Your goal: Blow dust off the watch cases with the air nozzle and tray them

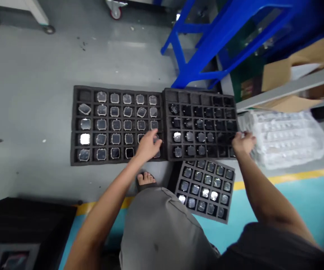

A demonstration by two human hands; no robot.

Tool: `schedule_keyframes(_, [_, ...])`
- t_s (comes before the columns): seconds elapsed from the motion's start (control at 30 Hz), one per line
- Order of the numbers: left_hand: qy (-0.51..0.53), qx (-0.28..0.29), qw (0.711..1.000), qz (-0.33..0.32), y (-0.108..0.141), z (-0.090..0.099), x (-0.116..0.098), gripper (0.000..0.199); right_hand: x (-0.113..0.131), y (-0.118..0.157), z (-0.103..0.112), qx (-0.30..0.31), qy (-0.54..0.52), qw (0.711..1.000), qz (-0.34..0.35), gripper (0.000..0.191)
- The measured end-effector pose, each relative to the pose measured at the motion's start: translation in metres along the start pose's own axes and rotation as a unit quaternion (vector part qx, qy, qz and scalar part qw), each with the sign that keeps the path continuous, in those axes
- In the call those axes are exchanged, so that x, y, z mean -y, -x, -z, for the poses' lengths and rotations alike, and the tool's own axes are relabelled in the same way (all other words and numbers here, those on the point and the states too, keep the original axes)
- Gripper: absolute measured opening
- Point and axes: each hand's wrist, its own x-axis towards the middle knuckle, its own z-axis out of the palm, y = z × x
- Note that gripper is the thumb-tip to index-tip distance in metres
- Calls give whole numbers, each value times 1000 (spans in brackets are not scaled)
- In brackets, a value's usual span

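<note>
On the grey floor lies a black foam tray (90,90) holding square watch-like pieces with pale frames. Over its right end is my left hand (148,145), fingers apart above the pieces. A second black tray (178,93) abuts it on the right and holds darker square pieces; several cells in its back row hold nothing. My right hand (244,143) is at that tray's right edge, beside a white plastic-wrapped bundle (291,138); its fingers are bent and blurred, and what they hold, if anything, cannot be made out.
A third tray (204,213) of square pieces lies at an angle near my knee. A blue stool (190,71) stands behind the trays. Cardboard boxes (277,75) sit on a shelf at the right. A black crate (29,221) is at the lower left.
</note>
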Motion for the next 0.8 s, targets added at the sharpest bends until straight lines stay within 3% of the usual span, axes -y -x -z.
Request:
schedule_keyframes(0.1, [-83, -139, 987, 18, 10, 114, 19, 47, 50, 32, -25, 47, -62, 997, 19, 44])
schedule_keyframes(0.17, [-218, -273, 932, 99, 22, 184, 38, 51, 93, 73, -53, 135, -123, 981, 61, 45])
schedule_keyframes(0.23, [-269, -290, 894, 209, 34, 230, 58, 51, 135, 116, -85, 236, -178, 951, 95, 48])
schedule_keyframes(0.27, [-272, -280, 887, 247, 39, 241, 68, 47, 153, 135, -100, 280, -207, 935, 67, 55])
schedule_keyframes(0.37, [-257, -241, 888, 295, 45, 245, 91, 36, 183, 167, -130, 293, -226, 929, -3, 75])
schedule_keyframes(0.43, [-255, -232, 887, 309, 45, 238, 100, 37, 186, 177, -135, 276, -222, 935, -17, 84])
schedule_keyframes(0.53, [-259, -219, 888, 312, 43, 236, 104, 38, 178, 196, -119, 266, -224, 937, -32, 89])
schedule_keyframes(0.63, [-268, -205, 890, 306, 40, 242, 104, 40, 163, 233, -90, 262, -230, 935, -59, 84])
schedule_keyframes(0.8, [-287, -193, 893, 286, 33, 246, 105, 44, 138, 287, -66, 238, -244, 927, -158, 79])
